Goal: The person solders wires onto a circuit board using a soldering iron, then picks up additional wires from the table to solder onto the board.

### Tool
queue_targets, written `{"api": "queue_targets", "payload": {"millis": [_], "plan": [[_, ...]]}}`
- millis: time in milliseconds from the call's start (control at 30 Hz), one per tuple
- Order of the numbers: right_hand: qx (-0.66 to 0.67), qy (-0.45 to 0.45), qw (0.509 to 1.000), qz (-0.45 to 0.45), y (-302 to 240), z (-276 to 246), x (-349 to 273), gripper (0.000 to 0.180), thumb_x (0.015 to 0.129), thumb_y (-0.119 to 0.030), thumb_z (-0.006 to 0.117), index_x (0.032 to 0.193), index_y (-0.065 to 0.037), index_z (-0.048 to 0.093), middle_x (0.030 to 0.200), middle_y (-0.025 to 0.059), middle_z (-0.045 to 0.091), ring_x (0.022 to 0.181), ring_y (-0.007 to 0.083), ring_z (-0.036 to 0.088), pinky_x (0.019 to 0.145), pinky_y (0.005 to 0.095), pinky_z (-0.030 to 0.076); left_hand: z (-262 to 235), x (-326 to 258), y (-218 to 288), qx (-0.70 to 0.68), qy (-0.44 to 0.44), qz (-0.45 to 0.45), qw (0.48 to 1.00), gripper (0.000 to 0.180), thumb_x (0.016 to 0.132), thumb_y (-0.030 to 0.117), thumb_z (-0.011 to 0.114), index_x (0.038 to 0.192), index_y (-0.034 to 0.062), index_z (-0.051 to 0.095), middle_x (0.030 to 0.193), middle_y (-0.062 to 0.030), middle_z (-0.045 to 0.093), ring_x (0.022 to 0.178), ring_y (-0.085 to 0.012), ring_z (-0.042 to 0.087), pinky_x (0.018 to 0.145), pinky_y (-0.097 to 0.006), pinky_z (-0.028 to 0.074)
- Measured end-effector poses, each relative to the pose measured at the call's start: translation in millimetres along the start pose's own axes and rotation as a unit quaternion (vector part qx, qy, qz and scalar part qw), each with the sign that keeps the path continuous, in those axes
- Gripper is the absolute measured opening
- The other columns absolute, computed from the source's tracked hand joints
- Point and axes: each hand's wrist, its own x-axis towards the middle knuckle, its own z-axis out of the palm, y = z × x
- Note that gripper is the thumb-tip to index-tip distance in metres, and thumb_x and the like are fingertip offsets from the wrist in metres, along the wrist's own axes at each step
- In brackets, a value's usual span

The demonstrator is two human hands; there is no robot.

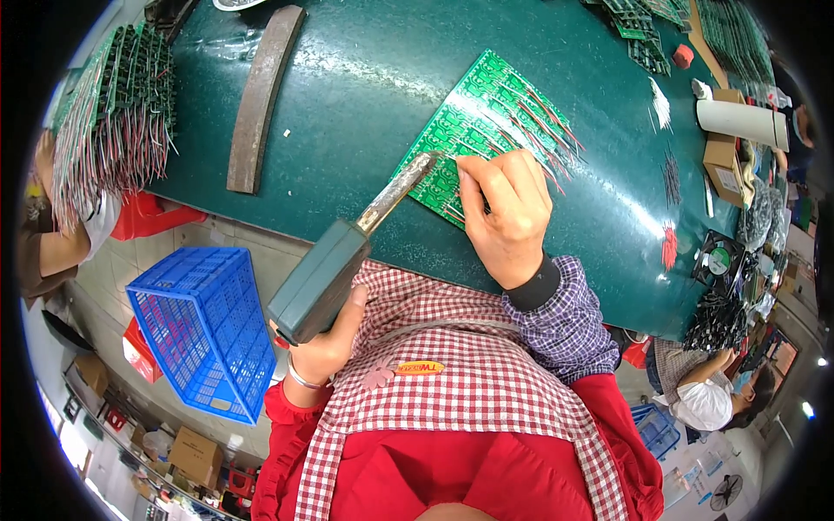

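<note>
My left hand is wrapped round the dark green handle of a soldering gun. Its long, stained metal barrel slants up to the right, with the tip over a green circuit board panel on the table. Rows of red, black and white wires stick out from the panel's right side. Just right of the tip, my right hand is closed in a pinch over the panel. Whatever lies between its thumb and forefinger is too small to make out.
A curved brown bar lies left on the green table. Wired boards stack at far left. Bundles of white, black and red wires lie right. A blue crate stands on the floor. Other people work at both sides.
</note>
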Motion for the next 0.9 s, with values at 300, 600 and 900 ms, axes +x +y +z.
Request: {"api": "queue_targets", "payload": {"millis": [300, 600, 900], "plan": [[-0.001, -0.003, 1.0, -0.002, 1, 0, -1, 0.021, 0.067, 0.002, 0.072, 0.085, -0.004, 0.065, 0.072, 0.005, 0.049, 0.066, 0.0229, 0.051, 0.059, 0.0362, 0.038, 3, 6, 14, -0.068, 0.05, -0.092, 0.992, 0.018, 0.076, 0.003, 0.075, 0.091, -0.0034, 0.07, 0.081, -0.0099, 0.071, 0.066, -0.0174, 0.068, 0.059, -0.028, 0.052], [-0.008, -0.013, 1.0, 0.005, -1, -4, -2, 0.022, 0.068, 0.004, 0.072, 0.088, -0.004, 0.065, 0.073, 0.0055, 0.05, 0.068, 0.0234, 0.052, 0.06, 0.036, 0.04, 2, 5, 13, -0.059, 0.064, -0.081, 0.993, 0.019, 0.076, 0.003, 0.075, 0.092, -0.0037, 0.07, 0.082, -0.0103, 0.071, 0.067, -0.0173, 0.068, 0.06, -0.028, 0.052], [0.017, 0.013, 0.999, 0.026, -20, -27, 0, 0.027, 0.065, 0.01, 0.072, 0.088, -0.003, 0.066, 0.071, 0.0069, 0.053, 0.065, 0.0236, 0.053, 0.057, 0.0345, 0.044, -5, -3, 5, -0.06, 0.067, -0.066, 0.994, 0.032, 0.078, -0.004, 0.069, 0.109, -0.0056, 0.062, 0.092, -0.01, 0.065, 0.063, -0.0107, 0.057, 0.054, -0.023, 0.044]]}}
